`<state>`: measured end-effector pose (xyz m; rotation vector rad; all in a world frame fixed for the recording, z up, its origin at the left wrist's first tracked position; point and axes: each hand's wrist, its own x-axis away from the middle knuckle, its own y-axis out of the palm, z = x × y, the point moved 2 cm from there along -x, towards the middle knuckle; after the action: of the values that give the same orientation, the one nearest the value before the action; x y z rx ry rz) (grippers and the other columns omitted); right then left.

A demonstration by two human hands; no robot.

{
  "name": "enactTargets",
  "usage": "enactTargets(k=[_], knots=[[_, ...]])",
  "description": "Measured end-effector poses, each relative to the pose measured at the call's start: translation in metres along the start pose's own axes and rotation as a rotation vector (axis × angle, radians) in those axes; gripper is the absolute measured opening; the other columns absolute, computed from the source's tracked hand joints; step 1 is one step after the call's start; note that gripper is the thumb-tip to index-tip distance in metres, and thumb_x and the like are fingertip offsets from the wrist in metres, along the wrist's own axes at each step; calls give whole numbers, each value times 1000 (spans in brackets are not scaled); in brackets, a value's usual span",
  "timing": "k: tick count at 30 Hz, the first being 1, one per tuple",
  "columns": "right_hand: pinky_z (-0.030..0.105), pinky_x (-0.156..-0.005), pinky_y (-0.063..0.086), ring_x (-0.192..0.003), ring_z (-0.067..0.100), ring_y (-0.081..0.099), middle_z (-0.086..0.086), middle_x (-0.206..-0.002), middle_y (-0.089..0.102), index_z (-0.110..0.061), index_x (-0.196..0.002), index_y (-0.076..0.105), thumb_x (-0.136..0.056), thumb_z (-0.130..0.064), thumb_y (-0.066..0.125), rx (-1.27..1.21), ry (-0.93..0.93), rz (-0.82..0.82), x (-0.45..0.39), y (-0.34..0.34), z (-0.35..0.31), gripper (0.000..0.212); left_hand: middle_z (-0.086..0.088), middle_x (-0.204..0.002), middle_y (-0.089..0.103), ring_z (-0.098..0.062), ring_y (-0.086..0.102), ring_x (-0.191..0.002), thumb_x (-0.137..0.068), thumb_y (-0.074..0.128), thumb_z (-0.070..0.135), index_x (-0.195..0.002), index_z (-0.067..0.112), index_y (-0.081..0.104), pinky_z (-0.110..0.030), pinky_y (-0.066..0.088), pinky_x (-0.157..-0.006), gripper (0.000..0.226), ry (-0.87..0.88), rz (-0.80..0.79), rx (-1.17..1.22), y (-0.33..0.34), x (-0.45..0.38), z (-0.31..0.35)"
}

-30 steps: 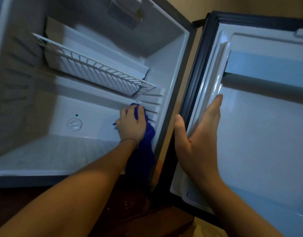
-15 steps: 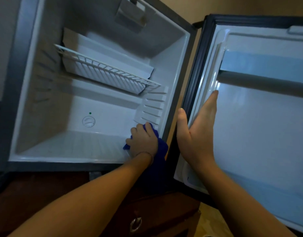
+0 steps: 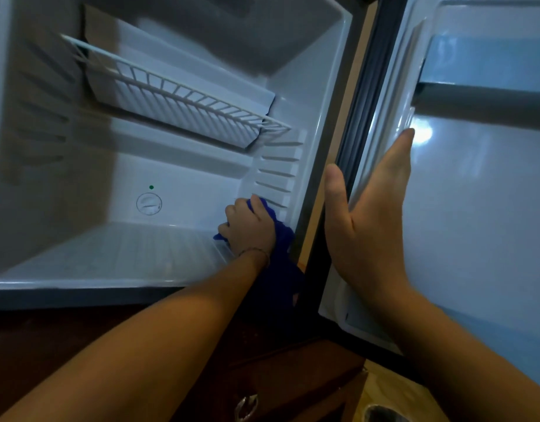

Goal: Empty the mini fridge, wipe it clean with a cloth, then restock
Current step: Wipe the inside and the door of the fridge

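The mini fridge [image 3: 177, 178] stands open with nothing on its floor. My left hand [image 3: 250, 226] is shut on a dark blue cloth [image 3: 285, 257], pressed into the bottom right corner where the floor meets the ribbed right wall. The cloth's loose end hangs down over the fridge's front edge. My right hand [image 3: 369, 214] lies flat against the inner edge of the open door [image 3: 475, 193], fingers straight, thumb spread toward the black door seal.
A white wire shelf [image 3: 183, 95] sits tilted in the upper part of the fridge. A round thermostat dial [image 3: 149, 203] is on the back wall. Below the fridge is a dark wooden cabinet with a metal ring pull [image 3: 246, 406].
My left hand with the cloth has slid from the ribbed right wall down to the bottom right corner of the floor. My right hand has stayed on the door edge.
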<state>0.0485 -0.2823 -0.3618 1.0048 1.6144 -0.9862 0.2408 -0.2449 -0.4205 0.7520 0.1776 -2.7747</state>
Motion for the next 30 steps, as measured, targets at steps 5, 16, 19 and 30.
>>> enactTargets(k=[5,16,19,30], knots=[[14,-121,-1,-154,16,-4,12,-168,-1,-2,-158,-5,-99,-39,61,50,-39,0,0,-2,2,96,-20,-122,55,-41,54,-105,-106,31,37,-115,3,57,-47,33,-101,44,-59,-5,3,11,-37,-16],[6,-116,-1,-150,8,-3,12,-168,3,-4,-157,-4,-91,2,67,103,-64,-21,-1,-3,8,98,-26,-112,60,-46,57,-101,-101,42,40,-103,0,60,-47,44,-93,44,-134,32,103,13,-63,-23],[6,-116,-1,-149,7,-3,12,-168,1,-6,-157,-6,-85,18,61,97,-53,-38,0,-5,8,101,-23,-106,63,-44,59,-96,-98,47,41,-98,2,62,-48,49,-89,42,-65,66,193,4,-54,-13],[6,-116,0,-148,-5,-6,-3,-168,-4,-24,-155,-11,-84,22,53,31,23,-92,0,-12,9,106,-1,-110,59,-25,50,-107,-95,54,41,-101,21,64,-37,44,-94,23,381,60,295,-25,-43,90]])
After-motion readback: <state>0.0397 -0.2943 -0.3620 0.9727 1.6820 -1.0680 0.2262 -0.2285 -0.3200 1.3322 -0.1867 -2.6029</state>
